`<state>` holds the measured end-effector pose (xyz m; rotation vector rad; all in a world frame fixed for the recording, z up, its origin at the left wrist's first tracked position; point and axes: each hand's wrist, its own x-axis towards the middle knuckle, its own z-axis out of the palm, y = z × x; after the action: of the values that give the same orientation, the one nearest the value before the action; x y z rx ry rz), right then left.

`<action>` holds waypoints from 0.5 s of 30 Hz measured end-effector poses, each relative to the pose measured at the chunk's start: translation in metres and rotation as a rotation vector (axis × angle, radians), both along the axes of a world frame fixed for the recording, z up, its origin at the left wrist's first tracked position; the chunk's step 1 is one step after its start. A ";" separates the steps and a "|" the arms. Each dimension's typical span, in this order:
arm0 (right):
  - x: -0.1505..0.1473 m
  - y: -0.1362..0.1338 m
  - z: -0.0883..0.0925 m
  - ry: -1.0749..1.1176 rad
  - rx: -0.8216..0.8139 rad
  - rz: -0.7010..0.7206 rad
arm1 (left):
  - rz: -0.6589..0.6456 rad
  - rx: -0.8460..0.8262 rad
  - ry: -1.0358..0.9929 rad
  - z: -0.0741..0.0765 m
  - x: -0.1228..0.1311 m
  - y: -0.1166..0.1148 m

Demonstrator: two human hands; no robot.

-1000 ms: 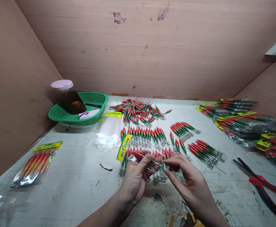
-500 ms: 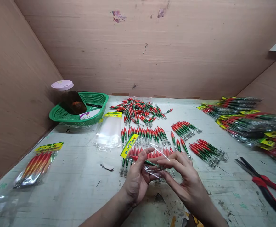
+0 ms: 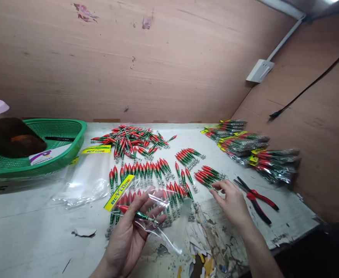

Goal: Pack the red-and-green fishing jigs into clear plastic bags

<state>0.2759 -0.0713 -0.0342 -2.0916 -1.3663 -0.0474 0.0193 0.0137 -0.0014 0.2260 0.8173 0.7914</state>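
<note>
"What does the left hand (image 3: 125,237) have?"

"A clear plastic bag (image 3: 171,235) with a yellow header card (image 3: 119,193), pinched under the thumb; the other fingers are loosely spread behind the film. One red-and-green squid jig (image 3: 143,217) appears to be inside, lying across those fingers, red end past the thumb and hooks out by the fingertips."

"And the right hand (image 3: 233,202)?"

"Its thumb and index finger nearly meet at the hooks of a fanned group of jigs (image 3: 208,174), which lies on the table (image 3: 36,231) right at those fingertips. I can't tell whether they have hold of one."

"How would such jigs handle?"

"Light, I'd judge, with stiff, smooth bodies that could slip or roll. The hooks look sharp and apt to snag on each other or on film, so the body, toward the red end, seems the safer grip."

"And the bag?"

"Thin, limp and slick, I'd expect, and easily pierced by a hook. The card should be stiffer, so the film beside it, near the left thumb, seems a steady place to hold."
</note>
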 end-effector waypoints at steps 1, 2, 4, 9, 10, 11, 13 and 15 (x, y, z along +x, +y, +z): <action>0.015 0.000 -0.009 -0.023 -0.013 -0.030 | -0.011 0.001 0.006 0.000 0.000 -0.001; 0.027 0.000 -0.016 -0.045 -0.022 -0.047 | -0.016 -0.006 0.017 0.001 0.000 -0.001; 0.038 0.001 -0.027 -0.060 -0.027 -0.050 | -0.014 -0.016 0.032 0.000 0.001 -0.002; 0.033 0.001 -0.034 -0.063 -0.027 -0.022 | 0.003 -0.021 0.025 -0.001 0.002 -0.002; 0.033 0.001 -0.034 -0.054 -0.028 -0.012 | 0.001 -0.023 0.026 -0.002 0.002 -0.002; 0.032 0.000 -0.034 -0.043 -0.029 -0.004 | -0.002 -0.022 0.026 -0.002 0.002 -0.002; 0.033 -0.001 -0.035 -0.015 -0.029 0.007 | -0.013 -0.010 0.017 -0.003 0.002 -0.002; 0.034 -0.003 -0.037 0.015 -0.025 0.007 | -0.030 0.003 0.008 -0.003 0.003 -0.002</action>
<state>0.3096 -0.0743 -0.0711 -2.1039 -1.3714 -0.0117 0.0221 0.0115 -0.0043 0.2436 0.8192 0.7635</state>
